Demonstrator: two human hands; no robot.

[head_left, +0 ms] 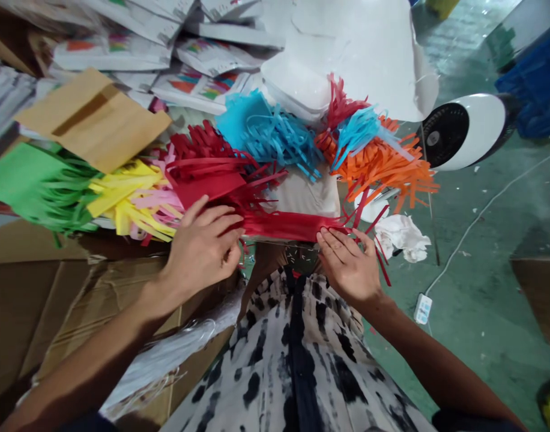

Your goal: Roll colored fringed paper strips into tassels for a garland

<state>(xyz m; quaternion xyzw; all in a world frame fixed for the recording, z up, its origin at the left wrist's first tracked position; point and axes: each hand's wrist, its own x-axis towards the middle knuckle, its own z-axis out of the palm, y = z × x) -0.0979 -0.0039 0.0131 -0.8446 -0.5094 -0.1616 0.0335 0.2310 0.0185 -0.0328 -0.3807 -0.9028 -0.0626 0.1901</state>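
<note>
A long strip of red tissue-paper fringe (284, 227) lies lengthwise between my hands at the front edge of the work surface. My left hand (207, 243) is at its left end, fingers bent over the paper and thumb tucked close to the index finger. At the other end, my right hand (349, 261) has its fingers laid together across the strip, its thumb hidden; loose red strands stick out past it. Behind my left hand sits a darker red fringed bundle (207, 168). A folded white sheet or pad (306, 195) shows just behind the strip.
Blue (275, 129), orange (383, 165), yellow (126, 195) and green fringe bundles (50, 183) surround the work area. A brown paper piece (95, 120) and printed white packets (212, 90) lie behind. To the right are a white fan (471, 132) and a power strip (423, 309).
</note>
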